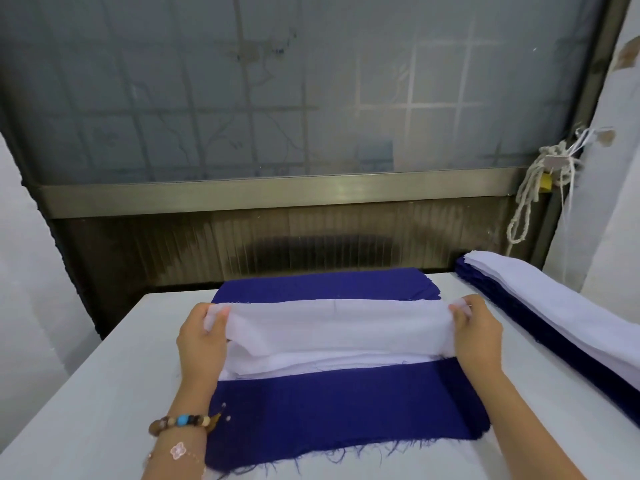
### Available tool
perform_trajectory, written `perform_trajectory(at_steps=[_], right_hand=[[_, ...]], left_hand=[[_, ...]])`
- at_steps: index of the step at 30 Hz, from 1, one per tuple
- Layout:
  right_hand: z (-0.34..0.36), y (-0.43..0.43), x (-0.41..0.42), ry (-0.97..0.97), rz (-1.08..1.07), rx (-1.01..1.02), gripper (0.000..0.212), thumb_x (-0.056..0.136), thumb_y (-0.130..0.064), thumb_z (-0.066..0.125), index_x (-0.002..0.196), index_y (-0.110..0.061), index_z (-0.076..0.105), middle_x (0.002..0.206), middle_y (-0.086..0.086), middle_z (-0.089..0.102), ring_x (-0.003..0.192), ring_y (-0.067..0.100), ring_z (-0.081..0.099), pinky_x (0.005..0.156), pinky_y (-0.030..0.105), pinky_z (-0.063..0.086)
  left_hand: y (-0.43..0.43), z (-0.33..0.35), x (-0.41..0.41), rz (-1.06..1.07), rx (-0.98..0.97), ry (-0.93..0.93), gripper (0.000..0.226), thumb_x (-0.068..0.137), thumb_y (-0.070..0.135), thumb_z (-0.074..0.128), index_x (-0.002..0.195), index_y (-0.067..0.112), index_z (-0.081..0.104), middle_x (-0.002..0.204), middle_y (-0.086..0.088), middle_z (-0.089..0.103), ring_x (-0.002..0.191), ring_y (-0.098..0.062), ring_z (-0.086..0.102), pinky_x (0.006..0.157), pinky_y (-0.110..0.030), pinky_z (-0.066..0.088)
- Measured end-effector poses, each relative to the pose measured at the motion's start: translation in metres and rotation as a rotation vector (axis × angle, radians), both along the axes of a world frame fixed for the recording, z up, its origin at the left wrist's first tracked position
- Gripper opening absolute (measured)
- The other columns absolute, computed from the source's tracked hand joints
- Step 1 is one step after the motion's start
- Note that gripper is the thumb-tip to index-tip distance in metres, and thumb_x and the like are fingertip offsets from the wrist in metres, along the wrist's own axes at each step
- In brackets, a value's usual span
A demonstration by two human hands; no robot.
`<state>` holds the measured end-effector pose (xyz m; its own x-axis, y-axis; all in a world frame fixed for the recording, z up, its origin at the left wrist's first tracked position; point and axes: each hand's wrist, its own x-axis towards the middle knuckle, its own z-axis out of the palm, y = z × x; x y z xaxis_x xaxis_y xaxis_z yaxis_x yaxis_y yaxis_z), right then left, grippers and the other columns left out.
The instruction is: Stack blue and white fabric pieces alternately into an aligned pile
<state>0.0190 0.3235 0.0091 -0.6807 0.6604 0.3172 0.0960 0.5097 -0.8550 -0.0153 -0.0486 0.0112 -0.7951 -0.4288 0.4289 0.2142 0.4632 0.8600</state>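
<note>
Currently white fabric piece stretched across blue pile at table centre, left hand pinching its left end, right hand pinching right end, second blue-and-white stack along right edge, beaded bracelet on left wrist.

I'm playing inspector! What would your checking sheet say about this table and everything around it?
Surface: white table, flat, with cloth lying on it.
Job's things: blue fabric pile in the middle, near edge frayed; white fabric piece held across it; second stack at the right, white pieces over blue.
Clutter: nothing seen.
Hands: left hand and right hand each pinch one end of the white fabric piece; beaded bracelet on the left wrist.
Cables: nothing seen.
Surroundings: frosted window behind the table; knotted white cord hanging at its right frame.
</note>
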Motion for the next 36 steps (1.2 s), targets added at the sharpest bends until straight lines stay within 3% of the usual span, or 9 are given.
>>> perform_trajectory(at_steps=[4,9,12,16,21,27,31,36], right_hand=[[0.005,0.001,0.019,0.055,0.045,-0.018,0.008,0.099,-0.017,0.048,0.099,-0.011,0.053,0.092,0.003,0.056,0.083,0.019,0.050,0.075,0.029,0.035],[-0.009,0.009,0.044,-0.037,0.079,-0.007,0.008,0.096,-0.019,0.056,0.092,-0.012,0.054,0.086,0.004,0.059,0.071,0.010,0.050,0.058,0.024,0.036],[-0.023,0.013,0.056,-0.059,0.126,-0.012,0.015,0.096,-0.015,0.056,0.081,-0.013,0.051,0.076,0.004,0.058,0.064,0.017,0.051,0.053,0.026,0.036],[-0.027,0.012,0.064,-0.135,0.184,0.019,0.017,0.097,-0.012,0.051,0.080,-0.012,0.050,0.076,0.006,0.060,0.069,0.022,0.052,0.058,0.030,0.041],[-0.026,0.011,0.070,-0.198,0.210,0.099,0.014,0.096,-0.012,0.052,0.082,-0.014,0.053,0.075,0.005,0.060,0.071,0.021,0.055,0.058,0.030,0.041],[-0.022,0.007,0.071,-0.251,0.199,0.175,0.012,0.095,-0.026,0.057,0.096,-0.015,0.053,0.077,0.005,0.059,0.073,0.023,0.055,0.062,0.032,0.042],[-0.023,0.007,0.072,-0.272,0.192,0.146,0.016,0.095,-0.028,0.058,0.095,-0.012,0.053,0.075,0.007,0.056,0.071,0.026,0.053,0.057,0.031,0.040],[-0.025,0.008,0.072,-0.242,0.149,0.130,0.015,0.093,-0.023,0.061,0.086,-0.011,0.054,0.072,0.009,0.056,0.069,0.028,0.051,0.057,0.030,0.038]], left_hand=[[-0.016,0.004,0.011,0.002,0.031,-0.065,0.012,0.094,0.028,0.060,0.092,0.016,0.061,0.086,-0.001,0.062,0.080,-0.020,0.058,0.062,-0.026,0.046],[-0.035,-0.003,0.033,-0.116,0.091,-0.223,0.017,0.088,0.026,0.069,0.074,0.017,0.064,0.072,-0.001,0.066,0.073,-0.023,0.062,0.058,-0.027,0.049],[-0.043,-0.015,0.047,-0.193,0.067,-0.327,0.021,0.085,0.025,0.073,0.071,0.010,0.066,0.062,-0.006,0.066,0.061,-0.026,0.057,0.062,-0.035,0.046],[-0.044,-0.021,0.059,-0.237,-0.041,-0.395,0.020,0.084,0.015,0.073,0.070,0.004,0.064,0.047,-0.004,0.054,0.046,-0.017,0.045,0.057,-0.030,0.036],[-0.043,-0.020,0.065,-0.245,-0.151,-0.400,0.016,0.085,0.010,0.070,0.070,0.009,0.065,0.051,-0.003,0.060,0.045,-0.012,0.051,0.055,-0.026,0.042],[-0.039,-0.018,0.068,-0.209,-0.227,-0.377,0.006,0.087,0.016,0.068,0.081,0.018,0.068,0.074,0.002,0.068,0.067,-0.017,0.060,0.061,-0.025,0.047],[-0.033,-0.019,0.069,-0.155,-0.283,-0.343,0.006,0.090,0.020,0.066,0.085,0.016,0.066,0.074,0.003,0.062,0.068,-0.013,0.057,0.061,-0.022,0.043],[-0.041,-0.019,0.069,-0.144,-0.245,-0.359,0.015,0.080,0.015,0.077,0.068,0.016,0.068,0.066,-0.001,0.067,0.067,-0.018,0.060,0.058,-0.020,0.044]])
